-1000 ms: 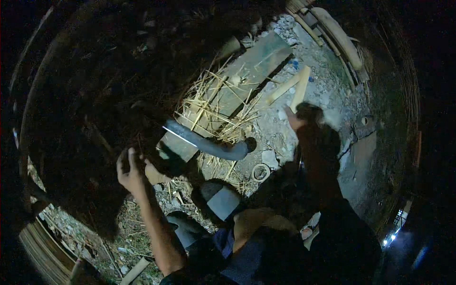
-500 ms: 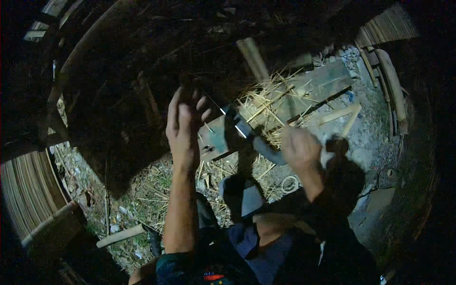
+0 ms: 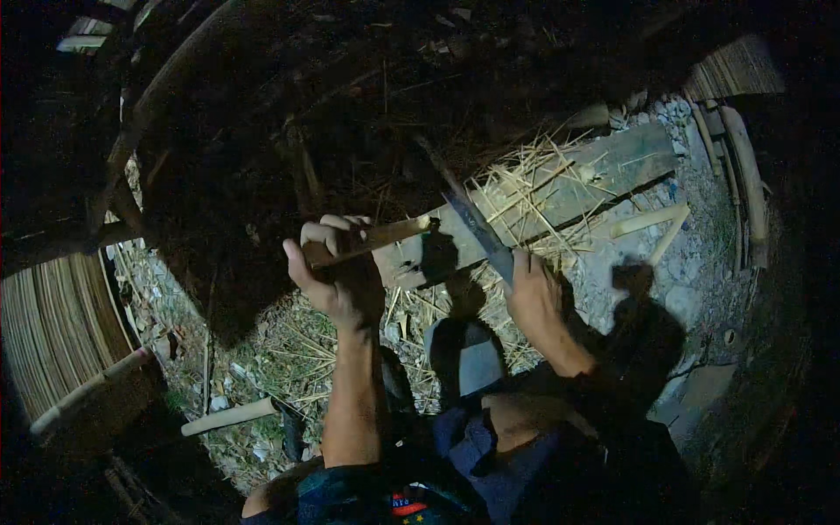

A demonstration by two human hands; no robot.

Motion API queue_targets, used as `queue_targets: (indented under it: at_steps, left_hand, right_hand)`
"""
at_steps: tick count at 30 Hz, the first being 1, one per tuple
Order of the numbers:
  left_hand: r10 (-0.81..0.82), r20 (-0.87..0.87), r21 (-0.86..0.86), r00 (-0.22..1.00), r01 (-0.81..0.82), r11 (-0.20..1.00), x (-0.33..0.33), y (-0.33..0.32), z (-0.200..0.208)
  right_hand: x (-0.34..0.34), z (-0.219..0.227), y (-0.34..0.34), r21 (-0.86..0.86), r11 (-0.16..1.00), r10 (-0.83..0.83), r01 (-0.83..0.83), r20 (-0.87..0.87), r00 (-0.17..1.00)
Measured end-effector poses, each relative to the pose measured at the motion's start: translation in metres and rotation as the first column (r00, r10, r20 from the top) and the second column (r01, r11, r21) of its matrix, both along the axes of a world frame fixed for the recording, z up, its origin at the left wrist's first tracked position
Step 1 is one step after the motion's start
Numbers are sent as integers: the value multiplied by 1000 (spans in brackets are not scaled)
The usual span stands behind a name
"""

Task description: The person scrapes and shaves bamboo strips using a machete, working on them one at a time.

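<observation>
My left hand [image 3: 339, 276] is turned with its fingers curled up around one end of a short split bamboo piece [image 3: 389, 234]. The piece points right, its pale cut end towards the blade. My right hand [image 3: 535, 296] is wrapped around the handle of a long dark knife [image 3: 479, 229], whose blade slants up and left. Blade and bamboo are apart. Beneath both lies a wooden plank [image 3: 643, 153], with a heap of thin straw-coloured slivers [image 3: 525, 188] on it beyond the knife. My fingers cover the handle.
A cut bamboo pole [image 3: 229, 417] lies on the littered ground at lower left. Bundled slats [image 3: 61, 337] stand at the far left. Bent bamboo strips [image 3: 652, 223] and leaning poles [image 3: 744, 179] are at the right. Dark, indistinct timber fills the upper area.
My left hand has rolled over, and the bamboo piece now shows across it. My right hand has drawn slightly down and left with the knife, its blade now more upright. The view has shifted a little.
</observation>
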State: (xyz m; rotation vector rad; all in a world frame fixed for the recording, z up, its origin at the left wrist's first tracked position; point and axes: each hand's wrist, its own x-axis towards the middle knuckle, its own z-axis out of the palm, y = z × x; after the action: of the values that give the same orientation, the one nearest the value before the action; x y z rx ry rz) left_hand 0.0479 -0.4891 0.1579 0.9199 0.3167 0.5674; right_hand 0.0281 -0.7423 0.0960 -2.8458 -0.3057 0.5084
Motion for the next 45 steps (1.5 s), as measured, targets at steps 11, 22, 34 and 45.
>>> queue_targets:
  at_steps: [11,22,34,45]
  left_hand:
    - [127,-490,250,862,-1,968,-29,-20,32]
    - [253,-462,411,850,-48,910,-45,-28,16]
    - [138,-475,339,869,36,940,-38,-35,24]
    - [225,-428,378,876,-53,924,-48,-16,1]
  right_hand:
    - [-2,9,48,703,708,-19,73,-85,996]
    - [18,6,53,368,927,8,66,-196,981]
    - [26,-19,41,379,911,-78,163,-228,971]
    - [10,-16,39,559,829,-84,1,122,989]
